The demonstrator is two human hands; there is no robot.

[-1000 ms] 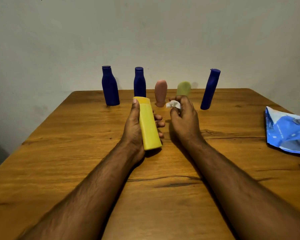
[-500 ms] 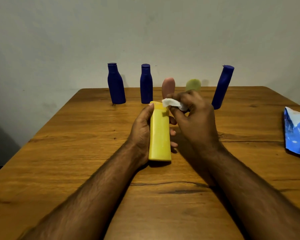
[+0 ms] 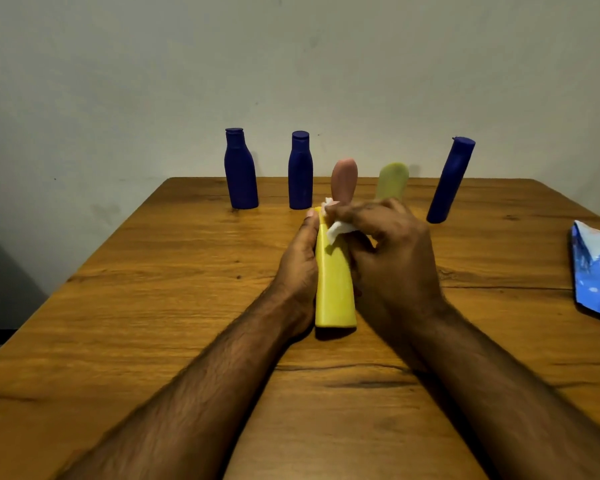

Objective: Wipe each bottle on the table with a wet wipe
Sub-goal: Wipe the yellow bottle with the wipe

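Observation:
My left hand [image 3: 300,263] grips a yellow bottle [image 3: 334,289] standing on the wooden table [image 3: 153,306], its thumb near the cap. My right hand [image 3: 392,258] pinches a small white wet wipe [image 3: 336,229] and presses it against the bottle's upper part. Behind stand a row of bottles: a wide dark blue bottle [image 3: 239,169], a slimmer dark blue bottle [image 3: 300,171], a pink bottle [image 3: 343,180], a pale green bottle [image 3: 392,181] partly hidden by my right hand, and a tall blue bottle [image 3: 450,181].
A blue and white wet wipe pack [image 3: 596,268] lies at the table's right edge. A plain wall rises just behind the table's far edge. The left edge drops off to a dark floor.
My right hand has moved left with the wipe, from beside the yellow bottle onto its top part. The left hand has turned the bottle more upright.

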